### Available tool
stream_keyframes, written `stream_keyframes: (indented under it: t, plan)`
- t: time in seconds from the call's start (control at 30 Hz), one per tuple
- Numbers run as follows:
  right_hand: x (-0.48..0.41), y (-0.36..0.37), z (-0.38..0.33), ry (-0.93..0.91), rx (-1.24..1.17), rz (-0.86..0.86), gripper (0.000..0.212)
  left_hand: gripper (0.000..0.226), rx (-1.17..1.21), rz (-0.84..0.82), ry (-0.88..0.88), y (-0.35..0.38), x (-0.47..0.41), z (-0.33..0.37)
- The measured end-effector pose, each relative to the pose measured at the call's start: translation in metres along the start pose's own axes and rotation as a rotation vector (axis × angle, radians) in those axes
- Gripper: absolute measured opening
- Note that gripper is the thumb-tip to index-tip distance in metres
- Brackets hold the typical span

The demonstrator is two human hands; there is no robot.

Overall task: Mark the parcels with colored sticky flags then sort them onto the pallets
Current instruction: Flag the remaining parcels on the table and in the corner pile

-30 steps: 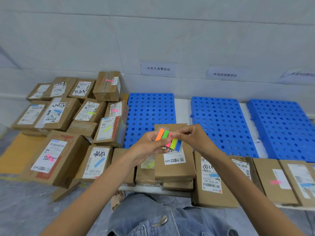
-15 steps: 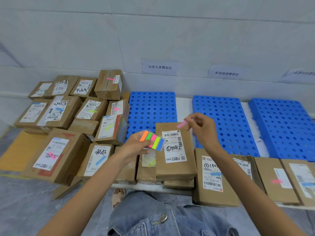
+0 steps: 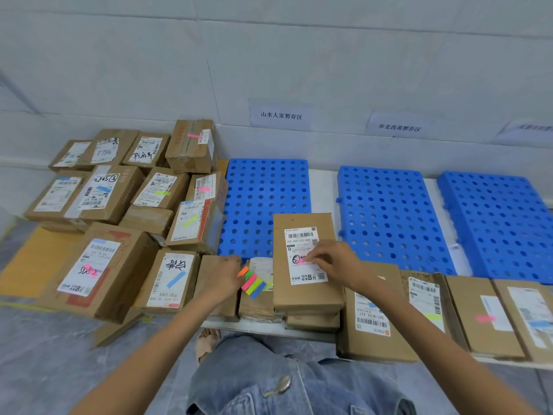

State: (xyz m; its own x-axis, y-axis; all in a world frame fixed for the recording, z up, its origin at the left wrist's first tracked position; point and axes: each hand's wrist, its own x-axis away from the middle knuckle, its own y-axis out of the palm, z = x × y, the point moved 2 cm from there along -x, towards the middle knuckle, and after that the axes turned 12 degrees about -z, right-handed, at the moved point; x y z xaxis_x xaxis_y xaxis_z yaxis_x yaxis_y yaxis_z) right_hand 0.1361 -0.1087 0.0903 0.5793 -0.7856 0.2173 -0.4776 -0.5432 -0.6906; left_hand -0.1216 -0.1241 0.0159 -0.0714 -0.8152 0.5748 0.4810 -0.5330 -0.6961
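A pale wall [image 3: 299,49] of large white panels is filling the upper half, with thin seams running across it. A paper sign [image 3: 281,115] with printed characters is hanging low on it, near the middle. Right of that sign a second sign [image 3: 399,127] is hanging, and further right a third sign [image 3: 526,130], too blurred to read. Below the sign a low white platform [image 3: 324,190] is stretching rightward. Down and left of the sign a grey floor [image 3: 54,360] is spreading, an ochre board [image 3: 30,259] lying flat on it. Soft, even light is falling everywhere.

wall sign [image 3: 281,115]: 山水人家暂存区 | second sign [image 3: 399,127]: 华龙西苑暂存区 | parcel [image 3: 104,151]: T786
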Motion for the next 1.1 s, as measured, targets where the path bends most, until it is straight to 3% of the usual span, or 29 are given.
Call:
stream_keyframes:
  t: [0.07,0.13,0.27,0.4,0.47,0.6,0.73,0.93,1.1]
  plan:
    - [0.000,-0.001,0.002,0.026,0.054,0.005,0.014,0.017,-0.258,0.048,-0.027,-0.005,0.000,0.004]
    - [0.000,-0.001,0.006,0.078,0.099,0.059,0.014,0.028,-0.263,0.144,0.005,-0.008,0.001,0.017]
    - [0.006,-0.003,0.023,0.297,-0.122,0.398,0.014,0.048,0.296,0.130,0.107,-0.008,0.006,0.058]
    - [0.005,0.020,0.021,0.474,-0.637,0.250,0.051,0.043,0.648,-0.084,0.143,0.010,0.007,0.089]
    - [0.001,0.027,0.011,0.454,-0.769,0.234,0.052,0.051,0.697,-0.042,0.154,0.015,0.007,0.093]
    - [-0.023,0.014,-0.018,0.321,-0.746,0.269,0.037,0.069,0.722,0.126,0.146,-0.014,0.007,0.080]
    - [-0.075,0.005,-0.068,0.181,-0.710,0.253,0.039,0.054,0.859,0.227,0.243,-0.088,0.019,0.050]
    - [-0.179,0.024,-0.190,-0.006,-0.803,0.030,0.050,0.047,1.072,0.396,0.273,-0.196,0.071,-0.064]
    - [-0.268,0.084,-0.297,-0.123,-0.689,-0.107,0.050,0.052,1.289,0.617,0.111,-0.252,0.114,-0.192]
